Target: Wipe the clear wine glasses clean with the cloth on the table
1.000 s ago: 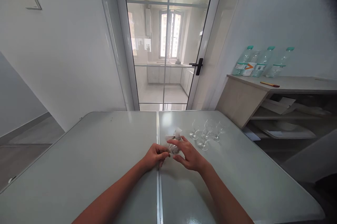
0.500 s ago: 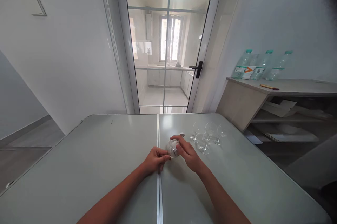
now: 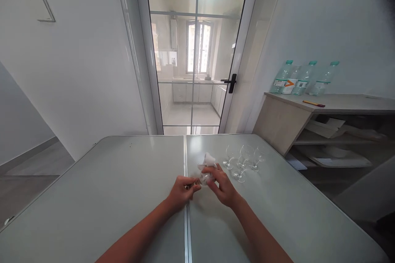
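Between my hands, just above the table, a small clear stemmed glass (image 3: pixel 205 178) lies tilted on its side with its bowl to the right. My left hand (image 3: pixel 182 189) is closed in a pinch at the glass's left end, where the stem and foot seem to be, mostly covered by the fingers. A crumpled white cloth or tissue (image 3: pixel 209 159) sticks up from the fingers of my right hand (image 3: pixel 224 185), which are curled round it against the bowl. Several clear stemmed glasses (image 3: pixel 240 174) stand grouped on the table to the right of my right hand.
The pale grey table (image 3: pixel 123 197) has a metal seam (image 3: pixel 186 230) down its middle. On a wooden shelf unit (image 3: pixel 284 119) at the right stand several plastic bottles (image 3: pixel 279 83), with a yellow-and-red stick (image 3: pixel 313 103) near them. A glazed door (image 3: pixel 193 102) lies beyond the table's far edge.
The white cloth now rises above my right fingers, where before it was bunched around the bowl. My right hand has turned slightly; my left keeps its pinch at nearly the same place.
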{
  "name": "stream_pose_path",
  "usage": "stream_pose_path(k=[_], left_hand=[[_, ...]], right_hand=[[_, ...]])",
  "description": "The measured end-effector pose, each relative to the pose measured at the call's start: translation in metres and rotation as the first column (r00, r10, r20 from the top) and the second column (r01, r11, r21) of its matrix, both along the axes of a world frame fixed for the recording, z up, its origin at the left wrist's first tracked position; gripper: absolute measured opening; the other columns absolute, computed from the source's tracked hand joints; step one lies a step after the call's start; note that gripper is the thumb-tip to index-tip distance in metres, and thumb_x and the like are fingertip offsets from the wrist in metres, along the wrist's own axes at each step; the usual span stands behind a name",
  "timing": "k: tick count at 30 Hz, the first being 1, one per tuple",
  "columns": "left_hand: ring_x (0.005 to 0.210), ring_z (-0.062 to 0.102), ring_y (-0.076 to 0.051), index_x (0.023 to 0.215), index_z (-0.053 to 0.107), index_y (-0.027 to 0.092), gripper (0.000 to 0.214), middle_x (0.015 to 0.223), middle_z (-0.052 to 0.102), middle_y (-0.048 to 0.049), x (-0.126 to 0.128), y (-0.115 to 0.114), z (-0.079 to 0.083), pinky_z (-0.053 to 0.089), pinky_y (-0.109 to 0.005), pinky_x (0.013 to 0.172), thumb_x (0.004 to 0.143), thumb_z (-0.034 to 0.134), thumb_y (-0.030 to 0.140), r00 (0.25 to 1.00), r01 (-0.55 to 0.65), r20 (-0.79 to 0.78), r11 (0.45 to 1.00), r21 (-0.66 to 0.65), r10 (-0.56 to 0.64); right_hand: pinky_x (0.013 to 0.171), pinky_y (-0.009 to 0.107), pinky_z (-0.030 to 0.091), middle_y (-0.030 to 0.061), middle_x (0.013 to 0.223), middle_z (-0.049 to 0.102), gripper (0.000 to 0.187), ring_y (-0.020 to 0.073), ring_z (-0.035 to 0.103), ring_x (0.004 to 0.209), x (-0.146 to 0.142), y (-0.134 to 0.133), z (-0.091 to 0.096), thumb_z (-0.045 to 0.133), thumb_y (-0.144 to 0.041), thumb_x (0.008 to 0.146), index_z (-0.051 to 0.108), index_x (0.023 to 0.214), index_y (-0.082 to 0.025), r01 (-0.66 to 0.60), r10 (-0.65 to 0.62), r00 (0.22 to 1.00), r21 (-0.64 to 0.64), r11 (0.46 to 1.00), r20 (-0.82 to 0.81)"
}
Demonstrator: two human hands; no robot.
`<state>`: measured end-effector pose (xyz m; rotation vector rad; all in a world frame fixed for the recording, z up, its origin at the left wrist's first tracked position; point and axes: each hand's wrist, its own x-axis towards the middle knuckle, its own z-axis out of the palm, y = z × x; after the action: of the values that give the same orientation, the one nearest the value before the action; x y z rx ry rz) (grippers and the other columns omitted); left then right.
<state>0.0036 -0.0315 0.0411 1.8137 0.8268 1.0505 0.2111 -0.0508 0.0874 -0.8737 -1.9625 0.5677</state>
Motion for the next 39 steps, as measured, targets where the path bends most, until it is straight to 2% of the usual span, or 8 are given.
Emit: stream_pose_path(k=[5,12,15,19,23,27,31,39], left_hand=[[0.051,0.045,-0.012,0.086,0.075,0.018,0.021,0.054,0.055,0.0009,0.000,0.003,-0.010,0.032,-0.026,0.056,0.094,0.062,0.033,0.923,-0.180,-0.226,0.866,0.466,0.313],[0.050,0.049,-0.014,0.093,0.074,0.017,0.019,0.057,0.059,-0.0028,-0.005,0.008,-0.006,0.034,-0.027,0.058,0.096,0.058,0.026,0.836,-0.104,-0.303,0.674,0.732,0.458],[0.052,0.048,-0.013,0.089,0.074,0.018,0.019,0.057,0.058,-0.0011,-0.006,0.009,-0.006,0.035,-0.026,0.058,0.095,0.060,0.029,0.877,-0.147,-0.279,0.772,0.618,0.390],[0.046,0.041,-0.010,0.064,0.066,0.014,0.044,0.049,0.046,0.0031,-0.007,0.012,-0.007,0.030,-0.023,0.050,0.091,0.063,0.048,0.995,-0.043,-0.091,0.997,0.056,0.048],[0.035,0.038,-0.009,0.068,0.069,0.010,0.047,0.042,0.046,0.0032,-0.009,0.014,-0.002,0.028,-0.023,0.042,0.084,0.069,0.054,0.959,0.283,0.130,0.899,-0.333,-0.254],[0.043,0.035,-0.009,0.063,0.067,0.012,0.045,0.047,0.044,0.0033,-0.005,0.010,0.001,0.026,-0.023,0.046,0.085,0.069,0.051,0.985,0.160,0.101,0.963,-0.218,-0.141],[0.055,0.029,-0.010,0.063,0.066,0.013,0.038,0.052,0.039,0.0040,-0.001,0.008,-0.003,0.025,-0.025,0.054,0.090,0.064,0.039,0.988,-0.135,-0.055,0.983,0.124,0.143],[0.057,0.031,-0.010,0.064,0.067,0.014,0.030,0.055,0.040,0.0039,0.000,0.005,0.001,0.025,-0.024,0.055,0.088,0.064,0.031,0.993,-0.023,-0.116,0.992,0.121,0.037]], right_hand=[[0.072,0.030,0.045,0.0029,0.094,0.061,0.037,0.0204,0.056,0.082,-0.017,0.005,0.008,0.044,-0.055,0.100,0.064,0.099,-0.024,0.077,-0.198,0.929,-0.359,0.930,-0.314],[0.067,0.028,0.042,0.0021,0.090,0.055,0.051,0.0189,0.051,0.078,-0.010,0.014,-0.004,0.046,-0.067,0.093,0.065,0.114,-0.025,-0.025,-0.350,0.842,-0.678,0.734,-0.411],[0.071,0.030,0.044,0.0004,0.086,0.054,0.052,0.0192,0.052,0.077,-0.008,0.011,0.001,0.042,-0.066,0.097,0.061,0.128,-0.028,-0.037,-0.285,0.877,-0.646,0.762,-0.386],[0.074,0.032,0.043,-0.0006,0.080,0.055,0.048,0.0192,0.050,0.075,-0.004,0.002,0.011,0.044,-0.056,0.100,0.056,0.139,-0.030,-0.006,-0.078,0.976,-0.382,0.924,-0.204],[0.079,0.038,0.044,0.0003,0.071,0.057,0.044,0.0208,0.050,0.068,0.004,0.001,0.006,0.040,-0.051,0.102,0.065,0.129,-0.027,-0.010,-0.002,0.997,-0.158,0.987,-0.072],[0.108,0.052,0.033,-0.0001,0.072,0.065,0.041,0.0207,0.056,0.066,0.006,0.004,0.001,0.046,-0.046,0.101,0.063,0.132,-0.027,0.032,-0.033,0.998,0.018,0.999,0.045],[0.099,0.046,0.043,0.0030,0.092,0.069,0.053,0.0257,0.063,0.090,0.001,0.004,0.010,0.041,-0.052,0.102,0.048,0.149,-0.030,0.101,-0.114,0.992,-0.201,0.974,-0.053],[0.088,0.041,0.046,0.0052,0.093,0.069,0.045,0.0254,0.061,0.090,0.014,0.009,0.012,0.037,-0.052,0.103,0.068,0.127,-0.027,0.009,-0.017,0.999,-0.240,0.971,-0.032]])
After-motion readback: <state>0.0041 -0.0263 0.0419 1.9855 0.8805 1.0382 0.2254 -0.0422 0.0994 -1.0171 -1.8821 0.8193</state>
